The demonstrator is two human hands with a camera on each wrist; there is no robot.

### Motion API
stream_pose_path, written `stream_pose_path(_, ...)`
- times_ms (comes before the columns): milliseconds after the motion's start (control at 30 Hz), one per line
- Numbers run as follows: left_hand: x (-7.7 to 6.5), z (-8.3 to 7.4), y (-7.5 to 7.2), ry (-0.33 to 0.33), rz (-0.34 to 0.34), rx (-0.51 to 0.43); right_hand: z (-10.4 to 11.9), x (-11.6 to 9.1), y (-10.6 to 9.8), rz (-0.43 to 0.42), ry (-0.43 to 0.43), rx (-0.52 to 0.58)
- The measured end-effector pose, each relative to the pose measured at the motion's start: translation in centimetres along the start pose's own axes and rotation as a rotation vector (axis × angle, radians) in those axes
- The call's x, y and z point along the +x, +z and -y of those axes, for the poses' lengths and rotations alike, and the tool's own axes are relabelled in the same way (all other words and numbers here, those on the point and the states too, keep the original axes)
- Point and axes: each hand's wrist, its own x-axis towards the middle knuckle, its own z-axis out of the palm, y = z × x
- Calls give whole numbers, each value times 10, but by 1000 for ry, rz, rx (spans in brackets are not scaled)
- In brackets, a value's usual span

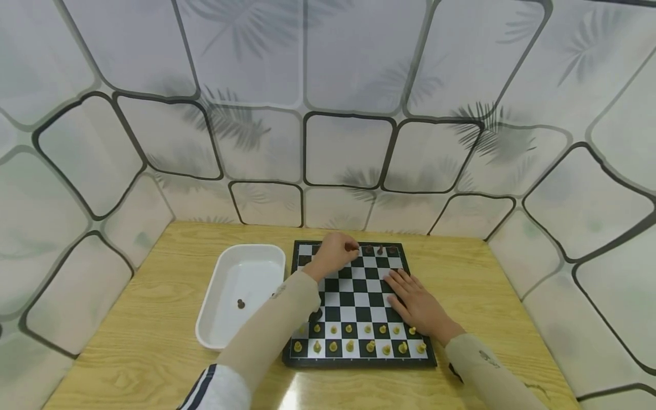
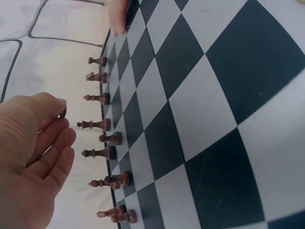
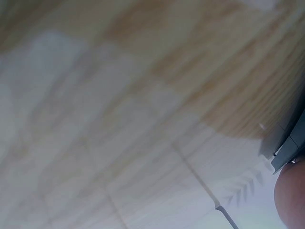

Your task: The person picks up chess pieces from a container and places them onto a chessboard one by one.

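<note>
Over the far side of a black-and-white chessboard, my left hand pinches a small dark chess piece between thumb and fingertip; the fingers hide most of it. Below that hand, brown chess pieces stand along the far edge, among them a king and a rook. Some brown pieces stand one row in front of these. My right hand rests on the board's right edge with its fingers extended. In the right wrist view only a bit of a finger shows beside the board's dark edge.
Yellow chess pieces fill two rows at the near side of the board. A white tray stands left of the board, with a small brown piece in it. A patterned wall rises behind the wooden table.
</note>
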Motion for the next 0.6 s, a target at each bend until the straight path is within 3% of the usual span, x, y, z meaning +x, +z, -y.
stream_pose_path(200,5,1,10,-18,-15,44,-1,0,2,-13,-4,-11)
stream_pose_path(600,8,4,23,-27,18,144,0,0,2,-16,-10,-15)
